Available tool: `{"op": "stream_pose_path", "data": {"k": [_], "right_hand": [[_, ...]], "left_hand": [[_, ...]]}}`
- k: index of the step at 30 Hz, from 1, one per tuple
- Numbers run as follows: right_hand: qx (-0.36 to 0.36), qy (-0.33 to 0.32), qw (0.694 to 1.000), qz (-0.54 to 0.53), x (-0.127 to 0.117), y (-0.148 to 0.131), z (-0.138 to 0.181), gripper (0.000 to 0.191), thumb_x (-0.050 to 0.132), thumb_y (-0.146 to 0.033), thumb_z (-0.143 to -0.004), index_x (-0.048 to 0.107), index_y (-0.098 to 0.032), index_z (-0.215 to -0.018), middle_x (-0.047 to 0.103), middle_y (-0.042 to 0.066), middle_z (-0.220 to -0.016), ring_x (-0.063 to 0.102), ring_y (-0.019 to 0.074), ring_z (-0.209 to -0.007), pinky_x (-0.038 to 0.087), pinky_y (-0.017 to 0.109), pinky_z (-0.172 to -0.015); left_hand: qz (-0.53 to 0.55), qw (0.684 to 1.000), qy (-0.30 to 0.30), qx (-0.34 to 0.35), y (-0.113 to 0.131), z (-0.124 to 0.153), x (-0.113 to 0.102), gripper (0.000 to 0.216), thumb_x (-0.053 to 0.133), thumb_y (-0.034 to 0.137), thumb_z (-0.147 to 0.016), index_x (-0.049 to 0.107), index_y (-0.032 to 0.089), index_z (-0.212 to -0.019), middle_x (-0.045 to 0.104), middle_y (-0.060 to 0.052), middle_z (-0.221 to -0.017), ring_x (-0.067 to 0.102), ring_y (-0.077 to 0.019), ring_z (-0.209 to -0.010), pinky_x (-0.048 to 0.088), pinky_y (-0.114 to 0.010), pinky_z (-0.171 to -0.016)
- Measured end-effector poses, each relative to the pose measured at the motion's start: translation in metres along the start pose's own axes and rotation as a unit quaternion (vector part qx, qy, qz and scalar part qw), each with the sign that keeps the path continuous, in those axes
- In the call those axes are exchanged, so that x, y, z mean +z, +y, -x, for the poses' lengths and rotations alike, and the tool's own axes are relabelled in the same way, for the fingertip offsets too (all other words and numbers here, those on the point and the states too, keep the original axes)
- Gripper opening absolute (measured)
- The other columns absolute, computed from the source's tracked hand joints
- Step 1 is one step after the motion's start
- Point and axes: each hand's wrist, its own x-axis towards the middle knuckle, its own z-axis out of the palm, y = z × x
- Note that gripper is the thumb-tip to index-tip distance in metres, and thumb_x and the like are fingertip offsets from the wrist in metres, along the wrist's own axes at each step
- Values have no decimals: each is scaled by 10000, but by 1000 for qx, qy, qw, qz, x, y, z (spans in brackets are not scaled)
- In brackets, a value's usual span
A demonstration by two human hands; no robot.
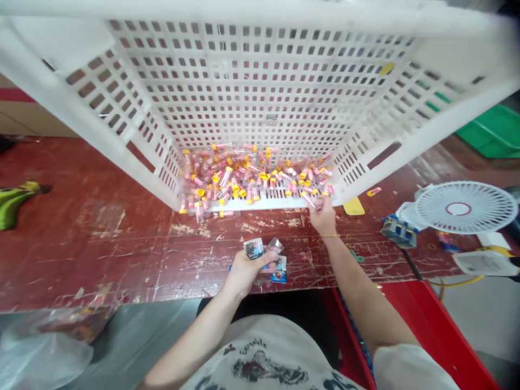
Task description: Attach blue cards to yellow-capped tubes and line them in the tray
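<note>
A white plastic crate (268, 203) lies tipped on its side, its open side facing me. Along its lower wall is a heap of small clear tubes (225, 176) with yellow caps and pink contents. My right hand (324, 216) is at the crate's front right edge, fingers closed around a yellow-capped tube (307, 199). Nearer to me, my left hand (246, 272) grips several small blue-and-white printed packets (254, 248), with a clear wrapper sticking out at the top. One packet (279, 270) shows below the thumb; the fingers underneath are partly hidden.
The worn red table (134, 249) carries bananas (14, 206) at far left. To the right are a white fan (467, 208), a clear-and-blue package (399, 231), a yellow card (353, 206), a loose tube (374, 192) and rubber bands. A green bin (493, 130) stands behind.
</note>
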Motion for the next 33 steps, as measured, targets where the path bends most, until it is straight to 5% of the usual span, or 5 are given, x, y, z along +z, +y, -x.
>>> {"op": "stream_pose_path", "data": {"k": [3, 6, 8, 22, 33], "right_hand": [[79, -99, 969, -211, -22, -14, 39, 365, 507, -350, -853, 382, -260, -1184, 648, 40, -934, 658, 212, -905, 520, 473, -835], [161, -192, 851, -461, -34, -45, 76, 455, 642, -346, -796, 400, -361, -1182, 650, -34, -956, 659, 196, -990, 477, 494, -953], [166, -199, 818, -514, -36, -65, 90, 491, 669, -332, -779, 410, -389, -1192, 636, -54, -939, 655, 186, -992, 451, 516, -995], [-12, -115, 915, -386, -30, -91, 117, 311, 659, -283, -823, 404, -269, -1001, 630, 23, -993, 635, 176, -984, 496, 443, -942], [144, -148, 849, -486, -15, -76, 111, 282, 706, -343, -774, 459, -256, -878, 712, -5, -889, 687, 214, -926, 509, 445, -915]], "left_hand": [[0, 1000, -2, -10, -4, -3, 0, 385, 878, 316, -506, 728, 95, -782, 690, -48, -637, 629, -136, -559, 584, -291, -603], [-13, 999, -20, -25, -11, -8, 1, 400, 866, 317, -538, 727, 90, -836, 708, -67, -699, 645, -143, -609, 590, -288, -617], [-17, 999, -24, -25, -15, -10, 2, 395, 865, 312, -545, 723, 89, -839, 711, -64, -711, 641, -133, -597, 592, -287, -619], [4, 1000, -2, 4, -20, -11, 6, 410, 894, 261, -484, 694, 92, -800, 708, -19, -652, 649, -119, -553, 594, -257, -612], [67, 992, -58, -92, -7, -8, 17, 321, 743, 295, -744, 699, 103, -997, 728, -141, -971, 700, -228, -855, 601, -330, -701]]}}
